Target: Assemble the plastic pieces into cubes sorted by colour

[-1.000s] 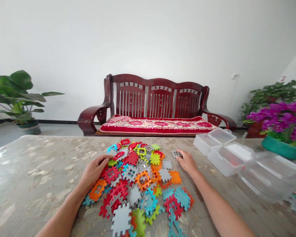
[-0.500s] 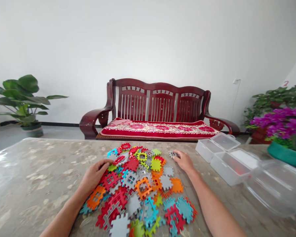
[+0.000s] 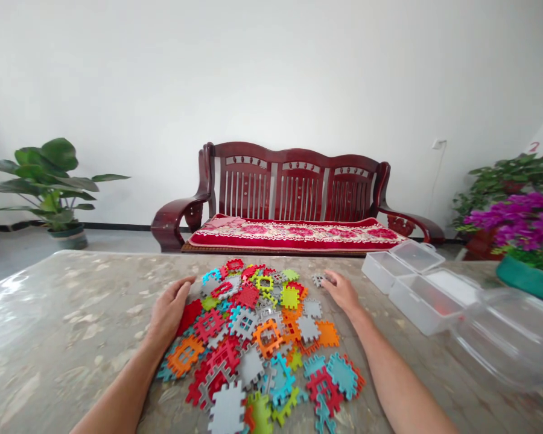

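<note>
Tiles [image 3: 262, 337], flat plastic squares with toothed edges in red, orange, grey, teal and lime, lie heaped on the marbled worktop [image 3: 72, 337] between both forearms. The left hand [image 3: 168, 308] rests flat against the heap's left edge, its grip loose and open, holding nothing. The right hand [image 3: 341, 292] is the nearer one to a lone grey tile [image 3: 319, 279], which lies just left of its fingertips, touching them; that grip is spread too, not closed on it. Clear plastic boxes [image 3: 416, 289] stand further right, a wooden bench [image 3: 294, 199] beyond.
</note>
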Motion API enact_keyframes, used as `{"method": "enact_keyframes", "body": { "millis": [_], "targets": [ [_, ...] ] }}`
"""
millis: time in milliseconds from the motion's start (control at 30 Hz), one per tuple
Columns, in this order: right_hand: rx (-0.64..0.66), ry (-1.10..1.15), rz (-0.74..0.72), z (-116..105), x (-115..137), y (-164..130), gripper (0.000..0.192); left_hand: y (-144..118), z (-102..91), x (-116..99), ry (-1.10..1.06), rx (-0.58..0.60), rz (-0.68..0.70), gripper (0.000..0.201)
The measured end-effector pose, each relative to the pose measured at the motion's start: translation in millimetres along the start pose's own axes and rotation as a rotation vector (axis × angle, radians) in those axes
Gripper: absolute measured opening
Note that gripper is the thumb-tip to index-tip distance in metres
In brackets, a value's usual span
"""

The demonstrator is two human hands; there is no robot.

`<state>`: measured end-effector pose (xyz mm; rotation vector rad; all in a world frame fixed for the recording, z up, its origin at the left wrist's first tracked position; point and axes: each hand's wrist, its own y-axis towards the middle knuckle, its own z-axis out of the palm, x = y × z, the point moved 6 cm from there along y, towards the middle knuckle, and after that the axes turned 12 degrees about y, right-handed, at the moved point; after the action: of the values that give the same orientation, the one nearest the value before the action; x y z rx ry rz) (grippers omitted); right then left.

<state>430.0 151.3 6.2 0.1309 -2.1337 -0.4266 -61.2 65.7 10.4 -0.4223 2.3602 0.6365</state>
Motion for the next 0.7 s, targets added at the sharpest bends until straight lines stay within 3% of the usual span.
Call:
{"method": "enact_keyframes", "body": {
  "millis": [133,267,400,533,700],
  "targets": [
    [-0.008,0.121,0.014,-5.2,4.3,-10.3,0.044,7.4,10.8,-12.3,0.01,0.176,0.111,0.052],
    [0.227,0.183,-0.056,7.3,19.9,-29.9,0.036,16.7,21.1,-14.4,0.081,0.27,0.178,0.059],
    [0.399,0.105,-0.124,16.7,30.3,-41.8,0.045,20.0,26.9,-12.4,0.15,0.287,0.199,0.067],
    [0.428,0.074,-0.173,17.5,34.7,-43.9,0.042,14.9,28.4,-15.1,0.298,0.323,0.173,0.064],
    [0.355,0.149,-0.018,19.9,31.6,-44.8,0.036,8.3,30.1,-23.1,0.374,0.388,0.212,0.062]
  ]
}}
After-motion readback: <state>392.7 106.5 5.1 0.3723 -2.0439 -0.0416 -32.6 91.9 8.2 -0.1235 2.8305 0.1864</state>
